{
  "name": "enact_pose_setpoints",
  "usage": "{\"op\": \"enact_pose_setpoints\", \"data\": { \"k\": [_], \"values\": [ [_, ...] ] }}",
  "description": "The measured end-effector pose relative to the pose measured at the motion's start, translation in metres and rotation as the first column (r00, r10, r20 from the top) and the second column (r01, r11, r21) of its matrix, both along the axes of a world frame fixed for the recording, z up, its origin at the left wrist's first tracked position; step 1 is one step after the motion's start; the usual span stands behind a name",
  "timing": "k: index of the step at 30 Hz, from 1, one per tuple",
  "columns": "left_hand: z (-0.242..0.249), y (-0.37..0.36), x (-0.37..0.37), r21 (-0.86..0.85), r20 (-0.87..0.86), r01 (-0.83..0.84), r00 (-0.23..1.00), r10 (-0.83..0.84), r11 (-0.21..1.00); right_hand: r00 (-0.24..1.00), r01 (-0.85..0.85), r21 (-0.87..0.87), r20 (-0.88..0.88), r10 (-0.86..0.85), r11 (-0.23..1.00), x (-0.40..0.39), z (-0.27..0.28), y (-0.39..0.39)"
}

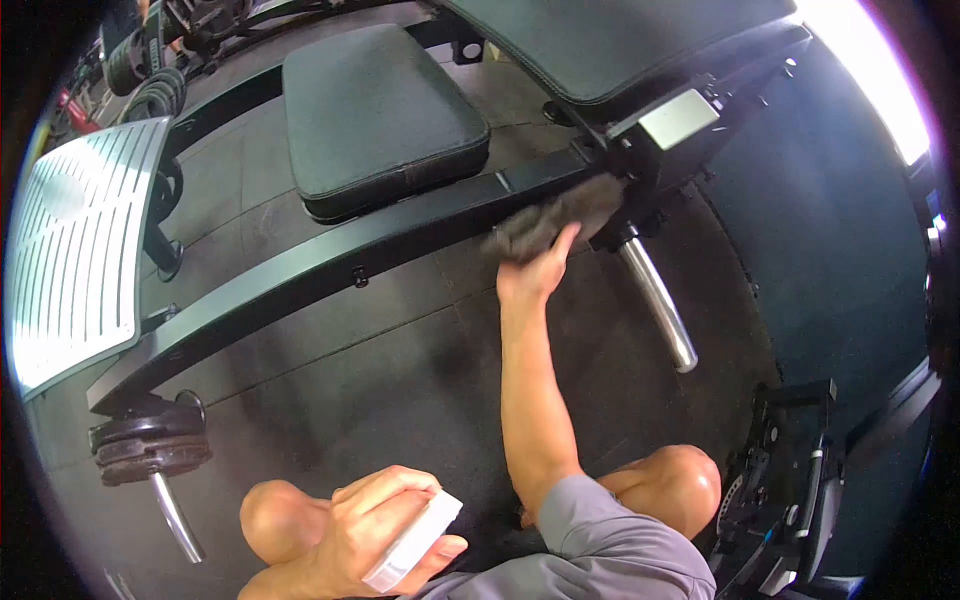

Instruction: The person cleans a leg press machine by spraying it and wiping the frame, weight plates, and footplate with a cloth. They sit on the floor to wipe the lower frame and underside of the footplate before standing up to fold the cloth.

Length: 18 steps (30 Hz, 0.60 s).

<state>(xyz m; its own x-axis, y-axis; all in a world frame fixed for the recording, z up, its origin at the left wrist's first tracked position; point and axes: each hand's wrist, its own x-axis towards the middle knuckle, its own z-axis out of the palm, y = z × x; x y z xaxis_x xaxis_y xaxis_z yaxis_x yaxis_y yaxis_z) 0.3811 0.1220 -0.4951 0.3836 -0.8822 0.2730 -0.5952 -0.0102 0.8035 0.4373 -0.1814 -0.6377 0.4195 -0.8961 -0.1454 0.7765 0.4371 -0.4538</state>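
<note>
Near the bottom, my left hand (385, 525) is closed around a small white box-like object (413, 541). My right hand (540, 270) reaches forward and grips a dark grey-brown cloth (565, 215), slightly blurred. The cloth lies against the black frame beam (400, 232) of a gym machine, close to where the beam meets the upright part below the large pad. A black padded seat (385, 115) sits beyond the beam.
A larger black pad (640, 40) is at the top. A chrome bar (657, 300) sticks out at the right. Slotted metal footplate (85, 240) at the left, weight plates (150, 440) below it. Black equipment (790, 480) stands at lower right, beside my knee (685, 485).
</note>
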Motion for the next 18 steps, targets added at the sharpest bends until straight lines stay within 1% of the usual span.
{"op": "enact_pose_setpoints", "data": {
  "k": [1,2,3,4,5,6,8,10,11,12,14,15,17,18],
  "values": [
    [-0.001,-0.002,0.000,0.008,-0.010,-0.010,1.000,0.010,1.000,0.993,0.061,0.022,-0.099,-0.059,0.998,0.010,0.012,-0.007],
    [0.002,-0.004,-0.001,-0.025,-0.054,-0.005,0.999,0.004,1.000,0.974,0.124,0.038,-0.194,-0.115,0.991,0.022,0.019,-0.008],
    [0.006,-0.008,0.000,-0.059,-0.092,-0.001,0.996,-0.004,0.998,0.951,0.215,-0.224,-0.175,-0.256,0.951,0.033,-0.004,-0.004],
    [0.010,-0.011,0.002,-0.090,-0.124,0.003,0.992,-0.014,0.996,0.893,0.157,-0.474,-0.306,-0.329,0.867,0.033,-0.013,0.016],
    [0.011,-0.013,0.003,-0.099,-0.125,0.005,0.992,-0.018,0.995,0.854,0.135,-0.658,-0.302,-0.424,0.740,0.034,-0.008,0.047],
    [0.011,-0.014,0.006,-0.094,-0.108,0.006,0.994,-0.016,0.996,0.723,0.045,-0.854,-0.330,-0.607,0.518,0.034,-0.016,0.068],
    [0.011,-0.014,0.008,-0.069,-0.096,0.007,0.995,-0.014,0.998,0.644,-0.101,-0.961,-0.260,-0.719,0.258,0.027,-0.022,0.067],
    [0.011,-0.016,0.011,-0.038,-0.067,-0.010,0.998,0.008,0.999,0.662,-0.130,-0.977,-0.212,-0.719,0.169,0.025,-0.031,0.028],
    [0.010,-0.016,0.012,-0.026,-0.061,-0.018,0.998,0.016,1.000,0.534,-0.117,-0.984,-0.173,-0.827,0.131,0.025,-0.012,0.008],
    [0.008,-0.016,0.013,-0.016,-0.055,-0.023,0.998,0.022,1.000,0.449,-0.130,-0.976,-0.216,-0.867,0.176,0.031,-0.002,-0.013],
    [0.002,-0.018,0.014,0.019,-0.099,-0.044,0.994,0.045,0.999,0.246,-0.127,-0.954,-0.294,-0.923,0.271,0.031,0.008,-0.044],
    [0.000,-0.019,0.014,0.040,-0.105,-0.047,0.993,0.051,0.998,0.275,0.020,-0.947,-0.302,-0.913,0.319,0.037,0.012,-0.040],
    [-0.004,-0.020,0.015,0.093,-0.117,-0.042,0.992,0.053,0.995,0.408,0.193,-0.902,-0.285,-0.867,0.387,0.053,0.010,-0.016],
    [-0.003,-0.022,0.015,0.105,-0.115,-0.028,0.993,0.040,0.994,0.661,0.360,-0.784,-0.168,-0.731,0.505,0.061,0.002,0.001]
  ]
}}
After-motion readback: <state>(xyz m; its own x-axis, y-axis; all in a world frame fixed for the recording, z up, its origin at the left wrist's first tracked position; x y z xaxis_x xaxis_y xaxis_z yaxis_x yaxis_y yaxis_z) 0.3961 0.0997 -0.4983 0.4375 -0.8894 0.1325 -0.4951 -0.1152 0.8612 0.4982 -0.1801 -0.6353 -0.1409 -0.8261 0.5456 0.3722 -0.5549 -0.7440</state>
